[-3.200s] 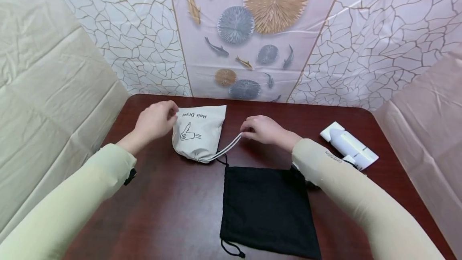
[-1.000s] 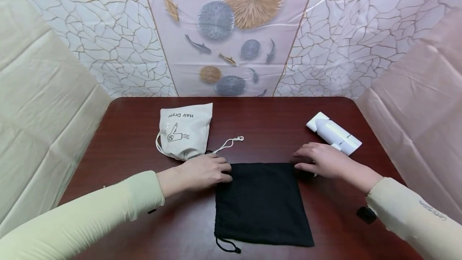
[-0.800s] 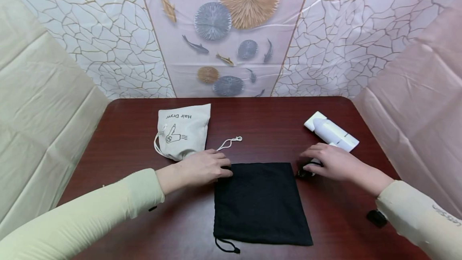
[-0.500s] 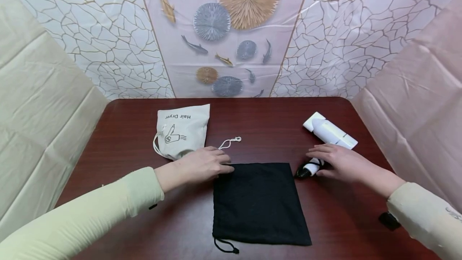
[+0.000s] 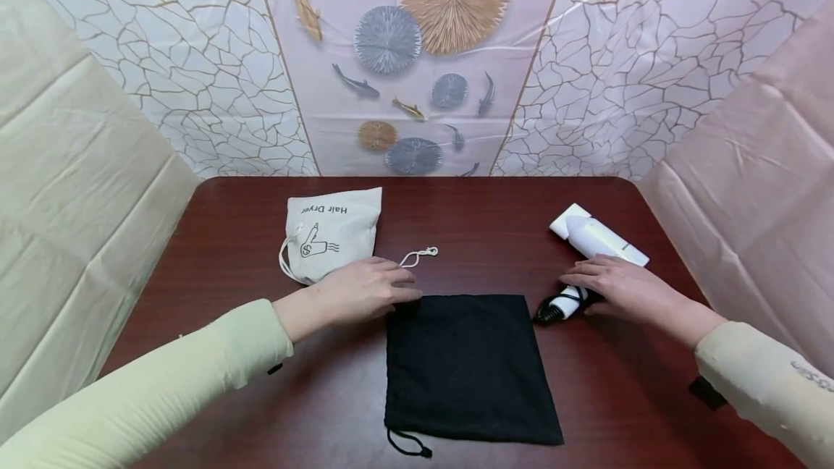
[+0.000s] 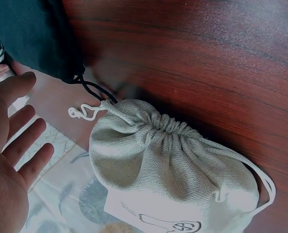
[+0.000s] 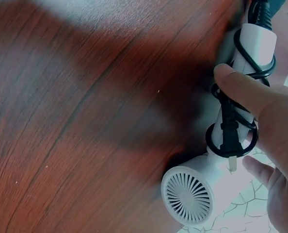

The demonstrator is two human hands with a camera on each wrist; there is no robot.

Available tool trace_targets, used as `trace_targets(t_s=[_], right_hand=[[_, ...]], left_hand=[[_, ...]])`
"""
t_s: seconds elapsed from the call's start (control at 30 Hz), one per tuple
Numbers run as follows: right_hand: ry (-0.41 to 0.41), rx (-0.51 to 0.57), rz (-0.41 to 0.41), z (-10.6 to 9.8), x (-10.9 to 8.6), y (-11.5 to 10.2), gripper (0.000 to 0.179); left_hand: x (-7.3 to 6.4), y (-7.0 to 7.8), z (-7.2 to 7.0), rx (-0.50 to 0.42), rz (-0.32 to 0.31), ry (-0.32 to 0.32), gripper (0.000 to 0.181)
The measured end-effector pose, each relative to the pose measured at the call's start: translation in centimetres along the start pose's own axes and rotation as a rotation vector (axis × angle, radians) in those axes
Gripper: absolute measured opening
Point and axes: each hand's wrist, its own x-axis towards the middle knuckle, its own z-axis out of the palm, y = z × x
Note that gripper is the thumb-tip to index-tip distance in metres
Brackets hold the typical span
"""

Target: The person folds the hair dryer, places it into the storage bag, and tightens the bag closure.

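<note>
My left hand (image 5: 361, 288) reaches over the gap between a beige drawstring bag (image 5: 332, 230) marked "Hair Dryer" and the upper left corner of a black drawstring pouch (image 5: 472, 368). In the left wrist view its fingers (image 6: 27, 133) are spread and hold nothing; the beige bag's gathered neck is drawn together. At the right lies a white hair dryer (image 5: 602, 237), its handle (image 7: 258, 46) wound with black cord (image 7: 265, 73). My right hand (image 5: 619, 288) straddles that handle loosely, thumb straight across the near side. Some of its fingers are hidden behind the handle.
A white cord loop (image 5: 420, 253) trails from the beige bag toward the middle of the dark red table (image 5: 469, 230). Near the table's front, a black cord end (image 5: 417, 449) sticks out from the pouch. Fabric walls (image 5: 228, 93) stand behind and on both sides.
My right hand has let go of the white drawstring and moved to the dryer's handle, then shifted right, uncovering the handle's end. The left hand came from the beige bag to the pouch's corner.
</note>
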Motion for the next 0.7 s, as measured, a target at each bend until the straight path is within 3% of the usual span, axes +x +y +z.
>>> trace_targets(t_s=[0.23,0.53,0.7], right_hand=[[0.092,0.001,-0.038,0.6,0.5,0.6,0.057],[0.016,0.147,0.199,-1.7,3.7,0.0,0.047],[-0.029,0.151,0.240,-2.3,6.3,-0.5,0.043]], left_hand=[[-0.4,0.2,-0.2,-0.017,-0.021,-0.016,0.044],[-0.7,0.0,-0.4,-0.031,-0.054,-0.013,0.046],[-0.9,-0.1,-0.5,-0.033,-0.066,0.009,0.047]])
